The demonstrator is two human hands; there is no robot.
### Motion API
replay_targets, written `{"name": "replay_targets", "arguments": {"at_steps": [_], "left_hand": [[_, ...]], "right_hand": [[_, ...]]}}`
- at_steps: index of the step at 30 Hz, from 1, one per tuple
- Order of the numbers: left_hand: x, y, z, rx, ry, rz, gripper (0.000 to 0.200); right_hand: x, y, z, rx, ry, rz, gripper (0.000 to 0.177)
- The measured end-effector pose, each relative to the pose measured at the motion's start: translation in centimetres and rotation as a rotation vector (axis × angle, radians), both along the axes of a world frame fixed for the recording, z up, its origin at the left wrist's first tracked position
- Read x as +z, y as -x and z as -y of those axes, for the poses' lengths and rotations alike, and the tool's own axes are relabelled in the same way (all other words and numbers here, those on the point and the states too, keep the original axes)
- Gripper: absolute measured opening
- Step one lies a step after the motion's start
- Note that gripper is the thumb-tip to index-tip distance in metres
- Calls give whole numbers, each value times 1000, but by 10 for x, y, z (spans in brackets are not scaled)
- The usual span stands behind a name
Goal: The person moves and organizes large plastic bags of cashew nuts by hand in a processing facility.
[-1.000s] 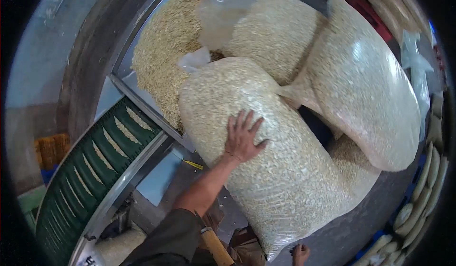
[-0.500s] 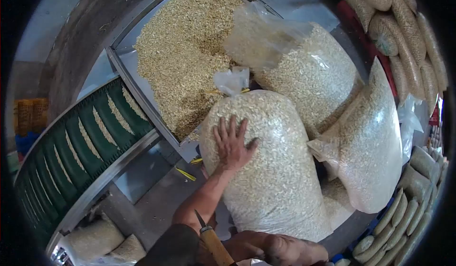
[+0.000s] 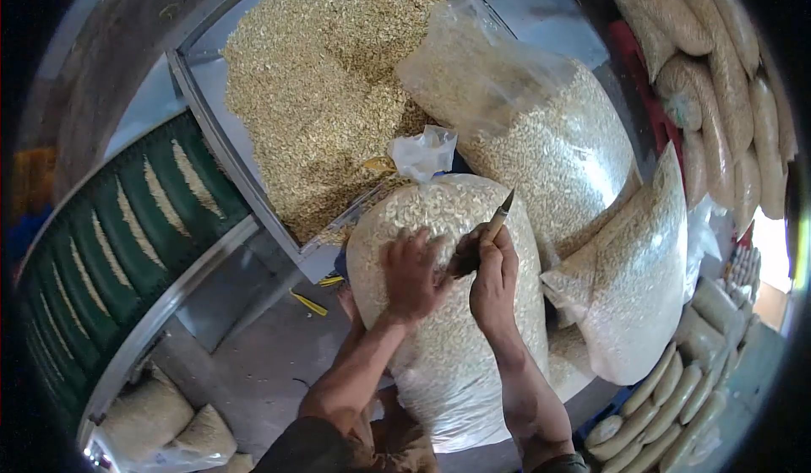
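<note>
A tall clear plastic bag (image 3: 439,338), filled with pale flaky pieces, stands in front of me. Its tied neck (image 3: 425,154) sticks up at the far end. My left hand (image 3: 412,279) is open on the upper part of the bag, its fingers blurred by motion. Beside it, my right hand (image 3: 494,283) is closed around a brush (image 3: 498,222) with a wooden handle and a dark pointed tip. The tip points up and away from me, over the top of the bag. A dark patch shows between the two hands.
A metal-edged tray (image 3: 221,150) heaped with loose pieces (image 3: 321,93) lies beyond the bag. To its left runs a green conveyor (image 3: 127,245). Large filled bags (image 3: 557,152) lean on the right, with stacked narrower bags (image 3: 726,67) behind. Yellow ties (image 3: 308,302) lie on the floor.
My right hand has come up from low in front with the brush and now holds it over the bag. My left hand's fingers, spread before, are now blurred and less spread.
</note>
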State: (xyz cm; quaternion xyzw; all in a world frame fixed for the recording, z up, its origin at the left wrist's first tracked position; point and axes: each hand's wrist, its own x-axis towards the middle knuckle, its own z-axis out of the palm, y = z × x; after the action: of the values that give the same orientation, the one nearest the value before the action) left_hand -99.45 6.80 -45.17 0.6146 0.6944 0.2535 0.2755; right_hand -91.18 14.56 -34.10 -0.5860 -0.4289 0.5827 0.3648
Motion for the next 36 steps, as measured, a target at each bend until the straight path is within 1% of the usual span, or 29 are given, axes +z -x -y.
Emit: {"name": "replay_targets", "arguments": {"at_steps": [1, 2, 3, 4, 5, 6, 7, 8, 10, 11, 12, 14, 15, 16, 18, 20, 22, 23, 25, 26, 28, 29, 30, 32, 34, 36], "left_hand": [[-1, 14, -12, 123, -25, 76, 60], [-16, 24, -27, 231, -55, 156, 60], [-32, 34, -42, 340, -73, 230, 60], [-41, 48, -66, 316, 26, 98, 63], [-45, 64, -94, 283, 119, -33, 67], [-46, 76, -118, 252, 296, 142, 68], [-52, 86, -138, 217, 472, 316, 70], [-78, 88, -153, 221, 483, 323, 70], [-143, 78, -163, 73, 573, 657, 67], [-160, 73, -168, 132, 610, 780, 63], [-174, 70, -169, 132, 613, 802, 63], [-191, 72, -173, 348, 698, 736, 58], [-197, 70, -173, 412, 736, 571, 61], [-196, 70, -177, 423, 730, 580, 61], [-198, 67, -180, 464, 762, 418, 61], [-206, 66, -179, 433, 760, 453, 59], [-206, 66, -178, 424, 693, 442, 57], [-213, 64, -177, 431, 695, 451, 57], [-226, 59, -174, 447, 578, 428, 55], [-213, 63, -177, 451, 584, 436, 55], [-196, 70, -181, 454, 735, 385, 54], [-199, 70, -178, 458, 745, 389, 54], [-201, 71, -178, 448, 716, 428, 53], [-210, 69, -176, 443, 687, 476, 53], [-213, 69, -175, 435, 594, 489, 52], [-210, 69, -176, 439, 632, 500, 52]], "right_hand": [[-18, -11, -8, 66, -48, 174, 20], [-37, -24, -13, 126, -83, 349, 19], [-72, -40, -15, 141, -61, 495, 18], [-91, -41, -17, 153, -44, 505, 18], [-107, -40, -20, 151, -213, 632, 19], [-121, -41, -23, 146, -387, 757, 20], [-132, -43, -23, 163, -396, 784, 25], [-137, -43, -25, 172, -387, 789, 25], [-136, -45, -25, 200, -460, 780, 28], [-138, -46, -23, 167, -389, 747, 32], [-141, -49, -22, 177, -387, 766, 32], [-148, -47, -24, 142, -443, 749, 34], [-146, -46, -26, 140, -428, 724, 35], [-139, -41, -38, 153, -436, 726, 35], [-115, -42, -65, 384, -72, 684, 30], [-102, -25, -107, 727, -286, 812, 23], [-105, -12, -143, 1025, -227, 912, 14], [-114, -3, -157, 1035, -227, 916, 14], [-133, 12, -179, 1276, -326, 988, 12], [-144, 16, -187, 1285, -320, 990, 12], [-164, 26, -195, 1548, -513, 1032, 19], [-165, 34, -193, 1608, -489, 1081, 18], [-171, 35, -192, 1618, -481, 1080, 18], [-179, 36, -191, 1686, -521, 1189, 20], [-180, 38, -194, 1714, -541, 1208, 20], [-180, 39, -195, 1743, -558, 1228, 20]]}}
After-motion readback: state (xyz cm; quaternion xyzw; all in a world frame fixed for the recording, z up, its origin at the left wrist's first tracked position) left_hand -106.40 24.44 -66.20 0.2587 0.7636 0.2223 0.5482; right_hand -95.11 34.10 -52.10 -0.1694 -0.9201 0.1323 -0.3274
